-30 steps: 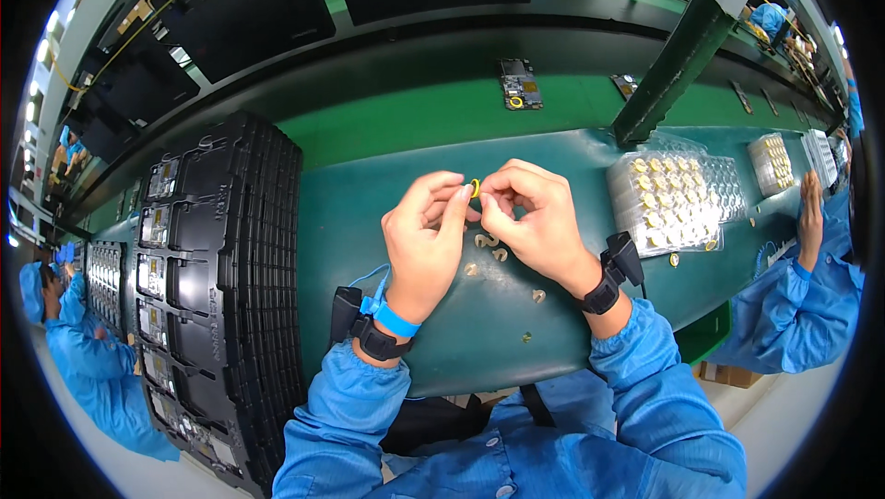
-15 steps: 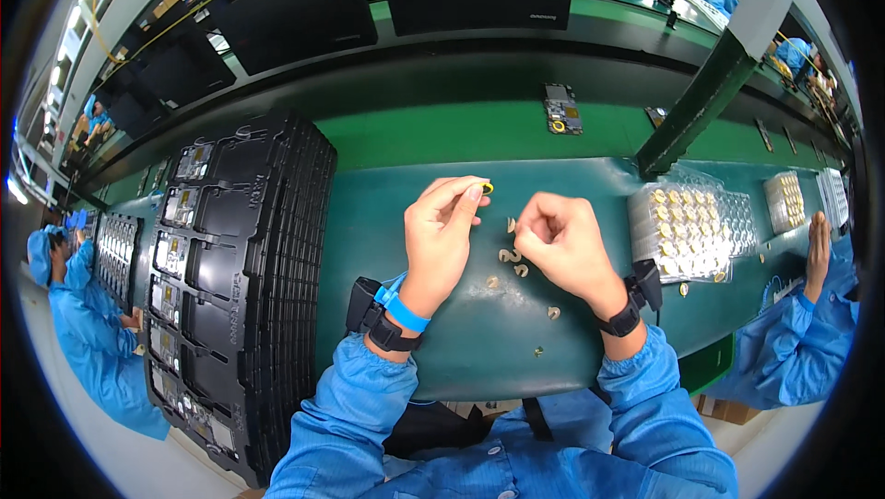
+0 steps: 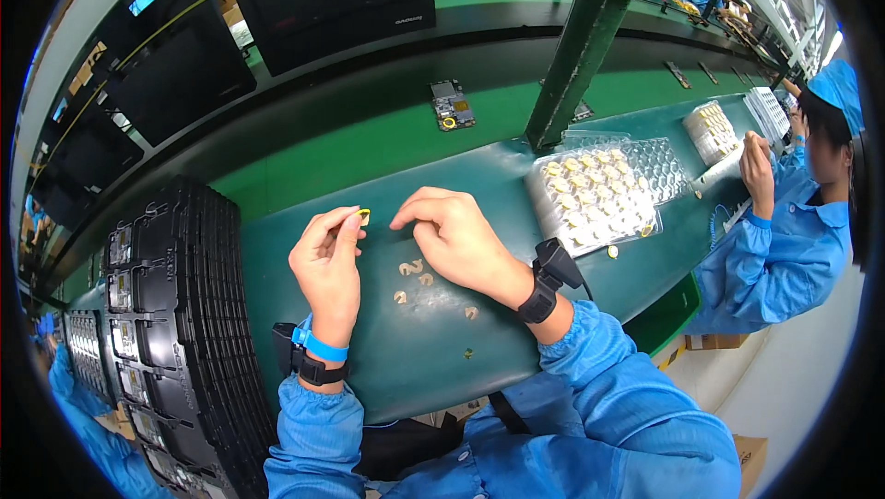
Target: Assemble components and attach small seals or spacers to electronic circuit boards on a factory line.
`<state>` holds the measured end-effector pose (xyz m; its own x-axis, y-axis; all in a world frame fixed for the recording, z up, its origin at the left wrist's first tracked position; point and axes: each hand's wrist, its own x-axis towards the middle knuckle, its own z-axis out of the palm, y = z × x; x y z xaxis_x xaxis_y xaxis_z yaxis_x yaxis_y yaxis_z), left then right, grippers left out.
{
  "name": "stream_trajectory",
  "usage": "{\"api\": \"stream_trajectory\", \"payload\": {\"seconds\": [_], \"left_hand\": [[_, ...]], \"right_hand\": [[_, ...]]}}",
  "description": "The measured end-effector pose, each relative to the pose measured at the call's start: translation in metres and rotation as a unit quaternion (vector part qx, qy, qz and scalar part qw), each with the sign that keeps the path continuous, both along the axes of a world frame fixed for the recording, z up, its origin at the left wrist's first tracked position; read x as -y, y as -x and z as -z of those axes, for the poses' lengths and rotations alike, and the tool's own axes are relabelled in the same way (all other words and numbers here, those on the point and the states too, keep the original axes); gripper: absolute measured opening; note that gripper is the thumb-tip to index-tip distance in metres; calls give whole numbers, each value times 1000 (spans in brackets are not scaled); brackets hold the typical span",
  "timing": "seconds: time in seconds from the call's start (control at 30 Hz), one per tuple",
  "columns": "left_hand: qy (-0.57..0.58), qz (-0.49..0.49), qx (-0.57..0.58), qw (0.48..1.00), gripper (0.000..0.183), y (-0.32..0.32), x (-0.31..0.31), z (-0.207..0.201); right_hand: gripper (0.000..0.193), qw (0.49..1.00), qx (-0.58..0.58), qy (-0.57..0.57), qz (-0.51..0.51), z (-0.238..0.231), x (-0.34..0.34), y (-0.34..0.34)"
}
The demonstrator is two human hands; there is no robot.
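My left hand (image 3: 327, 268) pinches a small yellow-rimmed round part (image 3: 364, 217) between thumb and fingertips. To its right, my right hand (image 3: 456, 241) hovers over the mat with the index finger stretched toward that part and the thumb apart; nothing shows in it. Below the hands, several small beige C-shaped pieces (image 3: 406, 269) lie scattered on the green mat (image 3: 387, 361). A tiny yellow-green bit (image 3: 468, 353) rests nearer the front edge. Both wrists wear black straps, the left one also a blue band.
Tall stacked black trays (image 3: 207, 314) with circuit boards stand at left. Stacked clear trays (image 3: 539, 208) of yellow-rimmed parts are at right. Behind are a circuit board (image 3: 452, 105) and a green post (image 3: 572, 65). A co-worker (image 3: 784, 222) sits at right, near a green bin (image 3: 668, 319).
The view has swung to the right, so the bench things appear farther left. My right hand's fingers have gone from curled together to apart. My left hand still holds the yellow-rimmed part.
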<state>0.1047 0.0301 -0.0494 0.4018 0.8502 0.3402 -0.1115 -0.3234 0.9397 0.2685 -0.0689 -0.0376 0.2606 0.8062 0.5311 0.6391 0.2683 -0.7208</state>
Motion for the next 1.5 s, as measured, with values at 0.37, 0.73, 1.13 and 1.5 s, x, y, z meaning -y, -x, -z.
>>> {"api": "stream_trajectory", "payload": {"seconds": [0.37, 0.73, 1.13, 1.5], "left_hand": [[-59, 30, 1, 998, 11, -6, 13, -3], [81, -11, 7, 997, 21, -1, 5, -9], [-34, 98, -26, 994, 16, -7, 15, -1], [-62, 98, -20, 993, 14, -6, 15, -1]], "right_hand": [[27, 931, -345, 93, -74, -2, 1, 16], [19, 971, 136, 198, 22, -4, 14, 6], [30, 928, -352, 97, -68, -3, 3, 2], [22, 877, -449, 128, -108, -1, 5, 1]]}}
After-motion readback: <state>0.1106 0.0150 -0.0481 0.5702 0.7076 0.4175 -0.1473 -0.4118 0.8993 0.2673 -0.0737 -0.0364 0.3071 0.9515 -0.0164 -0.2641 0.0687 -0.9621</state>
